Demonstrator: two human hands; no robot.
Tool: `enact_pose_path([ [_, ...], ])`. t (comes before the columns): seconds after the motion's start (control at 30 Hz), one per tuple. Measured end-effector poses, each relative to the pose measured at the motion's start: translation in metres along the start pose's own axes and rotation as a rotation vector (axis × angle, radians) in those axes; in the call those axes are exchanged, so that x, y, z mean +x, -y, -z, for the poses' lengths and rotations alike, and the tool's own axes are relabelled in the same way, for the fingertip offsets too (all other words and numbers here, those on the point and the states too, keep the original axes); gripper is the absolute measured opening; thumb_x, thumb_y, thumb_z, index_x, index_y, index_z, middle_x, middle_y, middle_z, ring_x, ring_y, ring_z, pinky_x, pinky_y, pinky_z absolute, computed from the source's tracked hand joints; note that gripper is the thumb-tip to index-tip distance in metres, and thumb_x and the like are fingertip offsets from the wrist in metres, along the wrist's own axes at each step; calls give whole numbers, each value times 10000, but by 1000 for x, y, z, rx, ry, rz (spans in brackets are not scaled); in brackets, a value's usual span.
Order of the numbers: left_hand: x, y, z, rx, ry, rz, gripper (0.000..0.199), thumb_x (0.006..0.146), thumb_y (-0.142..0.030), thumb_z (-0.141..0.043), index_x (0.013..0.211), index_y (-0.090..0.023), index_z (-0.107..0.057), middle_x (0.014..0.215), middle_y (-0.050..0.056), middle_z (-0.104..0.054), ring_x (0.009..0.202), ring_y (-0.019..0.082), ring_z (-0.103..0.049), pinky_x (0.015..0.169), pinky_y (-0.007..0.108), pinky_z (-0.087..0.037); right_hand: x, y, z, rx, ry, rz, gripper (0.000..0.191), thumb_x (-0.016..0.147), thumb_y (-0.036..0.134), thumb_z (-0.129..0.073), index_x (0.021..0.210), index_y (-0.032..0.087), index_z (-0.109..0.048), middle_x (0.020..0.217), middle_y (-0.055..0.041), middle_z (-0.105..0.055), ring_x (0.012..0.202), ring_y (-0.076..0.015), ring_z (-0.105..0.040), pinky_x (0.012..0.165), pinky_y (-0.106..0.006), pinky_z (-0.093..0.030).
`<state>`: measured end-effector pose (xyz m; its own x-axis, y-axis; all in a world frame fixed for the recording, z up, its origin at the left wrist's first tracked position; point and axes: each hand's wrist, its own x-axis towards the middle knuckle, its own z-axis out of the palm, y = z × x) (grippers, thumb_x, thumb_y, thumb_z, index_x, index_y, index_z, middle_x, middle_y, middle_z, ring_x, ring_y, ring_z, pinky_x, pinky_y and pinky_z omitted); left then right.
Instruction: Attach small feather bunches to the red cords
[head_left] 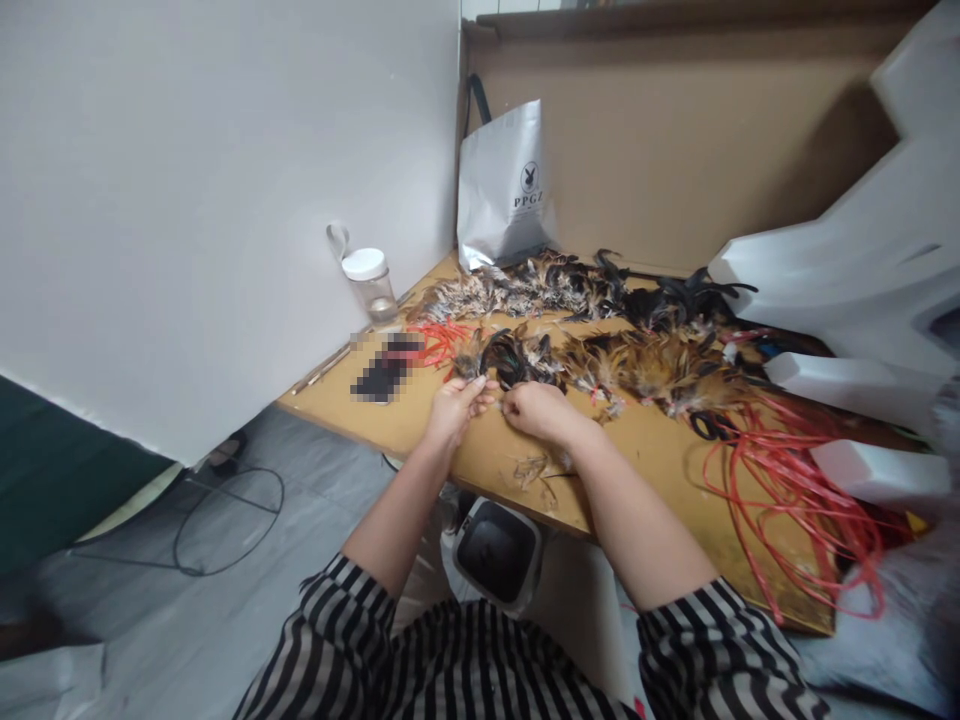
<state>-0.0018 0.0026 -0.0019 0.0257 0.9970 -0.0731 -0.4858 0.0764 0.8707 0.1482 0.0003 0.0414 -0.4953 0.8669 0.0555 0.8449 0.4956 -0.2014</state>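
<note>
My left hand [455, 405] and my right hand [534, 408] meet at the near edge of a yellow-brown table [660, 470]. Both pinch a small bunch of dark feathers [504, 368] between their fingertips. Behind the hands lie rows of brown, black and speckled feathers [652, 365], with another row of feathers [525, 285] farther back. A few loose feather scraps [534, 468] lie on the table just under my right wrist.
Red cord is piled at the right [795, 490], with a smaller tangle of red cord [439, 340] left of the feathers. A phone [385, 370] and a white-lidded jar [370, 283] stand at the table's left. A grey bag [506, 190] leans against cardboard. White foam pieces [862, 260] crowd the right. A bin [496, 550] sits below.
</note>
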Motion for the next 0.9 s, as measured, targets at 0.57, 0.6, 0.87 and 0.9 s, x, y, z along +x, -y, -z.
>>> enact_pose_path([
  [0.57,-2,-5,6,-339,205,302,106,774,-81,-519,785,-108,-621,725,37,-651,622,65,-619,545,95,-486,17,-4,-15,1204,-567,-61,193,689,369,-610,757,189,-605,628,7,-554,517,-97,-490,528,-241,-406],
  [0.6,-2,-5,7,-351,209,313,119,780,-77,-507,794,-108,-621,728,35,-648,622,61,-617,542,91,-484,17,-2,-16,1116,-615,-17,178,703,358,-599,757,190,-614,700,-12,-569,580,-111,-520,574,-257,-426],
  [0.87,-1,-9,6,-408,107,270,132,774,-44,-503,772,-85,-629,708,41,-640,581,24,-582,528,58,-461,10,2,-6,916,-659,154,126,704,313,-614,722,191,-635,800,-33,-577,769,-143,-533,685,-280,-430],
  [0.9,0,-9,6,-404,105,246,124,765,-43,-515,767,-83,-632,701,40,-640,578,24,-581,529,62,-462,10,1,-5,992,-595,120,151,699,336,-618,721,187,-635,754,-26,-580,717,-132,-531,642,-263,-429],
])
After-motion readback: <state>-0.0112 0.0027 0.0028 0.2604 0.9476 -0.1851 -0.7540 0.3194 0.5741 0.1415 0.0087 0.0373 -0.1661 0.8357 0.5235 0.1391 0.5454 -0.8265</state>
